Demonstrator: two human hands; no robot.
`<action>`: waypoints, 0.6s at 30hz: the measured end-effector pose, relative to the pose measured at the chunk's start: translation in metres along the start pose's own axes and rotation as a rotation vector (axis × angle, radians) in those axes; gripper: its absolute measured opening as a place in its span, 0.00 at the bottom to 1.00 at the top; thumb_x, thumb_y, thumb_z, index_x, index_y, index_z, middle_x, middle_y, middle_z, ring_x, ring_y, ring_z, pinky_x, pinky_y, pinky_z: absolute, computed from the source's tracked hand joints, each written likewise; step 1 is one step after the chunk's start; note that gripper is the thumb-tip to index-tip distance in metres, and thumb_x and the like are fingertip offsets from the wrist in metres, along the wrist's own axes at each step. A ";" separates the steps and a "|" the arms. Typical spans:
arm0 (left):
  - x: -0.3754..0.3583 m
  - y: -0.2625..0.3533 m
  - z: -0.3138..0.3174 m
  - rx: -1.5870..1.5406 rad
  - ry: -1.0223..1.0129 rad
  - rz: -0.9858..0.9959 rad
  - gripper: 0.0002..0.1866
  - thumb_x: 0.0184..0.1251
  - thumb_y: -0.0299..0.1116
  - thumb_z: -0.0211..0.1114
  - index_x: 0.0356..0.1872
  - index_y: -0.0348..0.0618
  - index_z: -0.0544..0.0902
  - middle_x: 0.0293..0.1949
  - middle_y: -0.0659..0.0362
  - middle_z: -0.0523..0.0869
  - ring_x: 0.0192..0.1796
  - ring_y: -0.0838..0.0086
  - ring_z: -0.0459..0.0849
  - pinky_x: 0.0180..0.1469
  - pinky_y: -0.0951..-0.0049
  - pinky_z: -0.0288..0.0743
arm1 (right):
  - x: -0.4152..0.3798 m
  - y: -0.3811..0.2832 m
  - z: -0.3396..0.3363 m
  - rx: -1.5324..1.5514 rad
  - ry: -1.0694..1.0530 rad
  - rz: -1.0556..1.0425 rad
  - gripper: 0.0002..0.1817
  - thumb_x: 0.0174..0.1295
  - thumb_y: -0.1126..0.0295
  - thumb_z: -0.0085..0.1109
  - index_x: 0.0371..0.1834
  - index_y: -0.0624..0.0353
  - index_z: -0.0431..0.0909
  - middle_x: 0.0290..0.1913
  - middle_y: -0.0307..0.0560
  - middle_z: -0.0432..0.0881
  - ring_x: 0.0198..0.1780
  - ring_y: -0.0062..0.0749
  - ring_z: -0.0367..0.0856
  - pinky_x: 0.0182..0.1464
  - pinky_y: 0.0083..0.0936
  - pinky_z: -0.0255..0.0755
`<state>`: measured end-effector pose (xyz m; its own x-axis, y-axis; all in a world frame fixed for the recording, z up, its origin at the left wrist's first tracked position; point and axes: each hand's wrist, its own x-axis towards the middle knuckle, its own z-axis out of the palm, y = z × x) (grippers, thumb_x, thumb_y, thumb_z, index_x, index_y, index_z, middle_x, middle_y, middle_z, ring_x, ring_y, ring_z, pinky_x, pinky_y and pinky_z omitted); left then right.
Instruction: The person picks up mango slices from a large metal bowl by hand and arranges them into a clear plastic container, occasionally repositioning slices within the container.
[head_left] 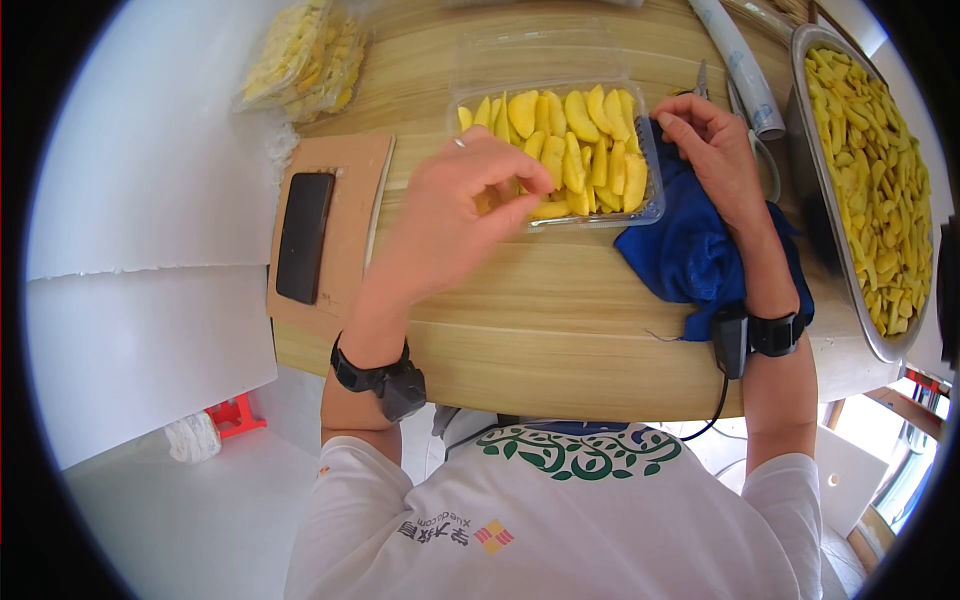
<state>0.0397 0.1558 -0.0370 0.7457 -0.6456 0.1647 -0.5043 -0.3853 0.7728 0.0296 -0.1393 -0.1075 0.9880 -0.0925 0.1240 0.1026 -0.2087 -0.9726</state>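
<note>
A clear plastic clamshell box (pixel 650 205) stands with its lid folded back, packed with rows of yellow fruit slices (pixel 580 120). Over its left part, my left hand (pixel 465 190) is curled, thumb and index tips close together in a pinch; anything between them is too small to make out. At the box's right edge, my right hand (pixel 715 150) has bent fingers with the thumb against them. What they grip, if anything, is hidden. Under that hand and wrist lies a crumpled blue cloth (pixel 665 240).
A large metal basin (pixel 800 60) of yellow slices stands at right. Scissors (pixel 770 170) and a patterned roll (pixel 740 70) lie beside my right hand. At left, a black phone (pixel 305 235) rests on cardboard (pixel 350 200); filled clear boxes (pixel 305 60) are stacked behind.
</note>
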 end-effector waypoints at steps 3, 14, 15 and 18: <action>0.000 0.004 -0.006 0.069 0.068 0.006 0.07 0.61 0.19 0.70 0.39 0.39 0.87 0.35 0.63 0.84 0.38 0.77 0.79 0.40 0.77 0.74 | -0.001 0.002 0.000 0.009 0.001 0.002 0.08 0.71 0.69 0.63 0.46 0.62 0.85 0.33 0.32 0.83 0.35 0.12 0.76 0.37 0.13 0.68; -0.006 0.030 0.026 -0.133 0.274 0.010 0.10 0.63 0.19 0.68 0.45 0.39 0.85 0.42 0.59 0.87 0.38 0.76 0.82 0.43 0.77 0.77 | 0.000 -0.001 0.000 0.050 0.038 0.001 0.08 0.71 0.69 0.63 0.47 0.61 0.85 0.32 0.32 0.82 0.31 0.11 0.72 0.32 0.12 0.65; -0.009 0.035 0.039 -0.067 0.215 0.117 0.12 0.63 0.19 0.68 0.48 0.39 0.84 0.44 0.58 0.86 0.38 0.74 0.83 0.42 0.75 0.79 | 0.000 -0.003 -0.002 0.040 0.042 -0.003 0.08 0.71 0.69 0.63 0.47 0.61 0.85 0.32 0.32 0.82 0.31 0.11 0.72 0.32 0.12 0.65; -0.014 0.033 0.089 -0.032 0.155 0.452 0.19 0.60 0.18 0.69 0.53 0.40 0.82 0.51 0.54 0.84 0.36 0.68 0.85 0.38 0.70 0.82 | 0.000 -0.007 -0.005 0.156 0.060 0.058 0.09 0.71 0.68 0.63 0.47 0.61 0.86 0.31 0.32 0.81 0.28 0.10 0.70 0.29 0.11 0.62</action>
<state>-0.0265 0.0931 -0.0682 0.5119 -0.6368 0.5765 -0.7812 -0.0660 0.6208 0.0282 -0.1423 -0.0993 0.9845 -0.1594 0.0737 0.0667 -0.0486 -0.9966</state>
